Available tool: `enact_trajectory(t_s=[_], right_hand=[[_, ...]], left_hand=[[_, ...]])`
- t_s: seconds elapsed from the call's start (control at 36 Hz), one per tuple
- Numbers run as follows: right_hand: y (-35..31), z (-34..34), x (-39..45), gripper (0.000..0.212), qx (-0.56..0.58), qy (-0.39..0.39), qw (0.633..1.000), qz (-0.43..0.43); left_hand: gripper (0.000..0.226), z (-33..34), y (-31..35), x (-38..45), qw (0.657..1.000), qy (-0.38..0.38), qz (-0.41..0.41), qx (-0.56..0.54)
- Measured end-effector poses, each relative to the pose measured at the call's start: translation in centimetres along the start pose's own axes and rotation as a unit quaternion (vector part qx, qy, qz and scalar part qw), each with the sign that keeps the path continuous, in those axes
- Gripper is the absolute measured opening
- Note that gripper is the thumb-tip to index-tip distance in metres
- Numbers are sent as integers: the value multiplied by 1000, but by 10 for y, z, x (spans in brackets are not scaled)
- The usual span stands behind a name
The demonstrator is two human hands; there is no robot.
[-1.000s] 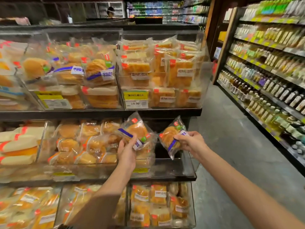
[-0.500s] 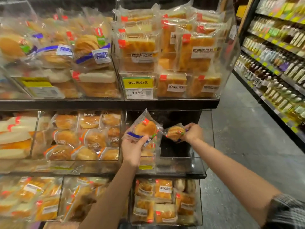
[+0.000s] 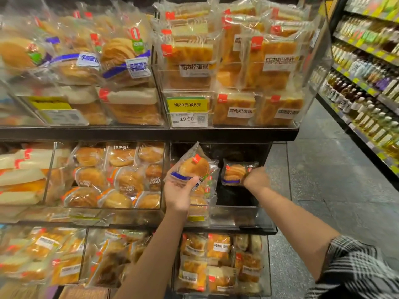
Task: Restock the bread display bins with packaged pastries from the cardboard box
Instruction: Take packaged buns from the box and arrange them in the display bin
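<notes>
My left hand (image 3: 180, 192) grips a clear-wrapped round pastry (image 3: 193, 167) with a red tag and blue band, held upright in front of the middle-shelf clear bin (image 3: 235, 216). My right hand (image 3: 255, 178) reaches inside that bin and holds a second packaged pastry (image 3: 234, 172) against its dark back. A few similar packs are stacked in the bin's left part behind my left hand; the right part is mostly bare. A corner of the cardboard box (image 3: 86, 293) shows at the bottom edge.
Full bins of buns (image 3: 116, 175) sit to the left on the same shelf. Packaged cakes (image 3: 233, 61) fill the upper bin behind a price tag (image 3: 187, 112). More packs sit on the lower shelf (image 3: 220, 262). An aisle floor (image 3: 336, 190) and bottle shelves (image 3: 367, 83) lie to the right.
The view has moved closer to the shelves. My right hand has pushed its pastry deeper into the middle bin. My left hand has stayed in front of the bin with its pack.
</notes>
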State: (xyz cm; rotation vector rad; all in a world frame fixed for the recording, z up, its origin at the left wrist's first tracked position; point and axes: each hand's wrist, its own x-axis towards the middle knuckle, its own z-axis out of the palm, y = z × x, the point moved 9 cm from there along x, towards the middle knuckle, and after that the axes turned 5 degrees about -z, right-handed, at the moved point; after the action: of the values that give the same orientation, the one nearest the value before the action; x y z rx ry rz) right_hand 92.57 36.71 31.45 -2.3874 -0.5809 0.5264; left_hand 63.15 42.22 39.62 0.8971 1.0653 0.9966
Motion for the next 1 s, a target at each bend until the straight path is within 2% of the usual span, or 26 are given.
enact_trajectory(t_s=[0.06,0.11,0.17,0.25,0.36,0.44,0.5,0.53,0.58,0.64,0.67,0.72,0.75,0.81,0.86,0.94,1.0], right_hand=[[-5,9,8,43,73,-27,997,20],[-6,16,14,28,90,-37,994,43],[-12,26,7,19,95,-79,992,38],[-29,31,-19,21,125,-155,979,32],[-38,13,-34,18,55,-181,982,26],[-69,-18,-48,27,-29,-120,988,-89],[-101,-40,-68,36,27,-80,978,-190],[-117,-45,-83,41,72,-105,965,-231],[-141,-43,-114,47,127,-224,927,-274],[-148,-35,-135,53,111,-322,897,-281],[-148,-32,-138,56,95,-337,891,-288],[-144,-32,-135,57,83,-330,894,-293],[-141,-33,-130,57,77,-318,899,-291],[-134,-45,-118,54,40,-269,914,-301],[-124,-62,-105,46,-11,-205,926,-317],[-99,-79,-89,40,-150,-130,926,-322],[-85,-77,-85,39,-270,-113,898,-329]], left_hand=[[62,-2,-3,2,1000,5,-13,-12],[63,-4,-5,2,999,9,-21,-26],[62,-3,-5,1,999,7,-21,-31],[56,0,-1,0,999,0,-18,-30],[56,-1,-1,0,999,-8,-18,-28],[58,-1,-2,1,999,-19,-22,-17],[58,0,-1,0,999,-28,-17,-4],[59,2,0,-1,999,-37,-15,1],[60,9,3,-3,997,-79,-19,12],[48,18,4,-6,990,-133,-34,29],[39,21,4,-7,988,-145,-43,39],[29,23,5,-10,985,-148,-63,61],[32,25,5,-12,983,-156,-71,64],[51,29,6,-16,981,-164,-85,57],[69,20,4,-10,986,-125,-103,38],[63,13,-8,-1,984,-97,-147,-24],[59,9,-17,6,982,-91,-164,-37]])
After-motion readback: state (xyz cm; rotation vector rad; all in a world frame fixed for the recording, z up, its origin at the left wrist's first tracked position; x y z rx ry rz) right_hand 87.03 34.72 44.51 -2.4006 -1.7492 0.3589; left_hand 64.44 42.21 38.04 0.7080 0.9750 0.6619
